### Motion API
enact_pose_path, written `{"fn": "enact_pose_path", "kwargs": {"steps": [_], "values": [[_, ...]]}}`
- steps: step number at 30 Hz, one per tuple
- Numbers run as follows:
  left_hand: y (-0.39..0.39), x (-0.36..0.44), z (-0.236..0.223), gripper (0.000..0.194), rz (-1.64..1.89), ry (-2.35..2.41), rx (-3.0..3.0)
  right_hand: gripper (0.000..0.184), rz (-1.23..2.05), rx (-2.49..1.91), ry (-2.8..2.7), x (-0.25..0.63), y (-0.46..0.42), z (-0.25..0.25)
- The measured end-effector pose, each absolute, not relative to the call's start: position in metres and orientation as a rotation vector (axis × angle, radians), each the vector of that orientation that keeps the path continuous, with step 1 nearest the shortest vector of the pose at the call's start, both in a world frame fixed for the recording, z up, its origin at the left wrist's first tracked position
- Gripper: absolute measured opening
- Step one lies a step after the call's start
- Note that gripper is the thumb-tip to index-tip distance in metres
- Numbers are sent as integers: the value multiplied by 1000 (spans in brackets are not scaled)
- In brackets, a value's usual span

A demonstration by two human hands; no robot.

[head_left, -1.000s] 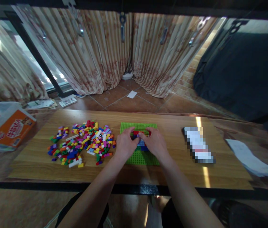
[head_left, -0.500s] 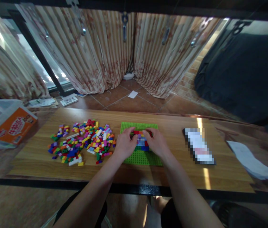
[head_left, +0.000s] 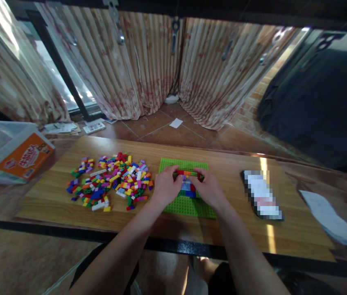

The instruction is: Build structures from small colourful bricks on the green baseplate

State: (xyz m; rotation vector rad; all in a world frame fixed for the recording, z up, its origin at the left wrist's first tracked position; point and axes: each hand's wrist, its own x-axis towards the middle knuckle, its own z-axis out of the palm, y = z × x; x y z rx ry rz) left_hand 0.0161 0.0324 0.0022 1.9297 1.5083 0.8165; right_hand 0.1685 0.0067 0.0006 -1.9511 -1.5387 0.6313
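Note:
A green baseplate (head_left: 188,207) lies on the wooden table (head_left: 222,229) in front of me. On it stands a small multicoloured brick build (head_left: 188,184) with a red top row. My left hand (head_left: 164,186) pinches the build's left end, fingers curled round it. At the right end, my right hand (head_left: 207,187) grips the same build. The build's lower rows show between my two hands. A pile of loose coloured bricks (head_left: 112,182) is spread on the table just left of my left hand.
A clear plastic tub with an orange label (head_left: 13,153) stands at the table's left end. A blurred-out flat object (head_left: 262,194) lies right of the baseplate, and a white sheet (head_left: 329,219) lies at the far right. Curtains hang beyond the table.
My hands have drawn slightly apart along the build, showing more of its rows. The camera has shifted, so everything sits a little lower and to the right.

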Motion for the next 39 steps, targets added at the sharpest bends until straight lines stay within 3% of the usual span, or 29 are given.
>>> {"fn": "enact_pose_path", "kwargs": {"steps": [39], "values": [[34,19,4,28,790,1509,1903,50,547,-1960,-1575,164,7,-3]]}}
